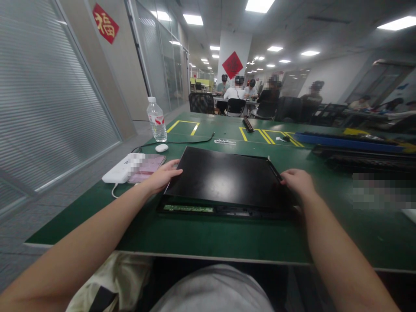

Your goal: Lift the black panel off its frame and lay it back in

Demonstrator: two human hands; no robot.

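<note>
- Foreground: the wearer's pale shirt [214, 290], below the near edge of a green table [227, 238]; both bare forearms reach forward over the tabletop.
- Position: a black panel [224, 177] lies directly ahead on the table, between the two hands, its long axis running left to right across the wearer's front.
- Left hand [165, 175]: at the panel's left short edge, thumb on the upper face and fingers at the rim, holding it.
- Right hand [297, 180]: at the opposite short edge, fingers drawn narrow in a pinch on the panel; whether the rim beneath is also gripped cannot be told. Neither hand is nearer, as each is at its own edge.
- Appearance: the panel is flat, dark and rectangular, with a soft glare at its middle. It sits slightly askew over a black frame [251, 213], whose near side is exposed and bears a green circuit strip [188, 209].
- Surroundings: left of the panel, a phone [151, 167], a white power bank [118, 169] and, farther off, an upright water bottle [157, 121].
</note>
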